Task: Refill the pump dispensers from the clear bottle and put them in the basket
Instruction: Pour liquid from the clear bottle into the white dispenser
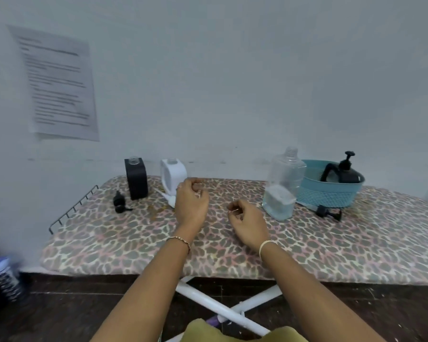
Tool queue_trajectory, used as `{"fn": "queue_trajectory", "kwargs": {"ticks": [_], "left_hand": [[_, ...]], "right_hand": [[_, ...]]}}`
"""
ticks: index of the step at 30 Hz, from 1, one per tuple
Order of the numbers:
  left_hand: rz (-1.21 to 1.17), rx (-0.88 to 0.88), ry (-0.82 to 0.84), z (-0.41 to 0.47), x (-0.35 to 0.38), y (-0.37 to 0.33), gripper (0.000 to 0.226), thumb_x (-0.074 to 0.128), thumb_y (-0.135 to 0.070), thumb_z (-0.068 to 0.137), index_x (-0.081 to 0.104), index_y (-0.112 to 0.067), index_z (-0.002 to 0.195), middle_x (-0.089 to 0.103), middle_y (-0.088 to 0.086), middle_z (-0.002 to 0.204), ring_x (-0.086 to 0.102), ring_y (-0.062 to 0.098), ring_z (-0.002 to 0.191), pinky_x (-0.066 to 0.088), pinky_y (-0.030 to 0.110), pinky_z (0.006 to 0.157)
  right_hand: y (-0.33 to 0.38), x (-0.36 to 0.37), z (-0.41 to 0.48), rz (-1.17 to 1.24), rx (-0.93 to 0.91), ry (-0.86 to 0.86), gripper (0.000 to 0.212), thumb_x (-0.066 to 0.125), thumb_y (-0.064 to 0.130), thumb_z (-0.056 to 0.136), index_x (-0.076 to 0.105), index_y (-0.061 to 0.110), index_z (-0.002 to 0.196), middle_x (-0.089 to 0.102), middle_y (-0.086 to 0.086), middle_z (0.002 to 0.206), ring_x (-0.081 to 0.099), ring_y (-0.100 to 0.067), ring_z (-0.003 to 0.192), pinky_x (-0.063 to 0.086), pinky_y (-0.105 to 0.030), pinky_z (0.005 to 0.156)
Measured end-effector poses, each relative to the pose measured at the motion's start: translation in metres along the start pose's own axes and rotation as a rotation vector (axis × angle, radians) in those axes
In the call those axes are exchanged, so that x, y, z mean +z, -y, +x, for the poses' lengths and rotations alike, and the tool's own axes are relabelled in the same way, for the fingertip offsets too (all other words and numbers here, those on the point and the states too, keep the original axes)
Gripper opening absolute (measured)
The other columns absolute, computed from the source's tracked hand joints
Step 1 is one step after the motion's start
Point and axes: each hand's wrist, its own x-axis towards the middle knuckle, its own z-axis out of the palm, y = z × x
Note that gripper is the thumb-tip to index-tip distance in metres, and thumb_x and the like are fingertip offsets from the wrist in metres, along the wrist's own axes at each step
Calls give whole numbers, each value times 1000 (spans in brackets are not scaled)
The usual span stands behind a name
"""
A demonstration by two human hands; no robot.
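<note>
Leopard-print board (134, 245), wire-railed left edge; left hand (192, 204), right hand (248, 222) mid-board, fingers (233, 208) loosely curled, empty.

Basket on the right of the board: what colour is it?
The basket is light teal blue with a slatted wall, shown best in the head view.
</note>
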Motion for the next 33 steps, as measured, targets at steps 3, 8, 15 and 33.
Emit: {"fn": "queue_trajectory", "kwargs": {"ticks": [3, 8, 15, 33], "left_hand": [[23, -66, -37, 18, -15, 17, 32, 62, -19, 88, 55, -16, 118, 55, 3, 117, 59, 17, 84, 54, 38, 80], [90, -96, -109, 51, -30, 31, 48, 70, -22, 84, 50, -11, 126, 49, 10, 127, 53, 25, 112, 47, 37, 88], [171, -117, -89, 98, -21, 26, 78, 80, -41, 72, 41, -11, 133, 46, 11, 131, 46, 28, 122, 43, 39, 96], [56, -277, -94, 111, 20, 25, 77, 66, -27, 80, 29, -19, 147, 55, 5, 128, 56, 27, 109, 48, 35, 83]], "right_hand": [[3, 12, 12, 1, 12, 81, 20, 59, 20, 91, 62, 21, 110, 63, 7, 111, 58, -7, 95, 47, -22, 83], [4, 30, 35, -153, -7, 234, 38, 59, 25, 90, 52, 18, 127, 55, 2, 127, 54, -14, 111, 46, -30, 95], [-4, 34, 65, -406, -88, 277, 43, 51, 33, 95, 43, 16, 134, 52, -5, 131, 53, -22, 116, 46, -35, 95], [-30, 45, 81, -459, -190, 212, 31, 42, 35, 98, 56, 15, 117, 63, -5, 111, 60, -24, 98, 51, -37, 84]]}}
